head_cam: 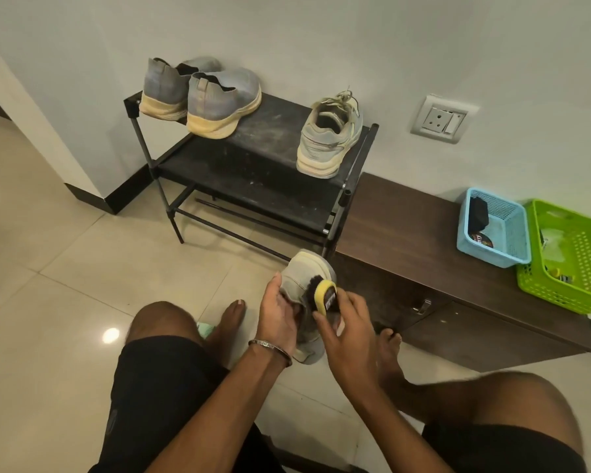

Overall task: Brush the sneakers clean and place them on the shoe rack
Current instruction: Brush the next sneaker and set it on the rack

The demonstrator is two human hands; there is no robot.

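My left hand (277,314) grips a beige sneaker (304,271) from its left side, toe pointing away from me, above the tiled floor. My right hand (343,331) holds a yellow-backed brush (324,295), and its dark bristles press on the sneaker's upper. The matching beige sneaker (328,138) stands on the right end of the black shoe rack (253,158). Two grey-blue slip-on sneakers (202,93) sit on the rack's upper left shelf.
A low brown cabinet (423,240) stands right of the rack, carrying a blue basket (493,227) and a green basket (567,257). A wall socket (440,119) is above it. My bare knees and feet frame the tiled floor (65,268).
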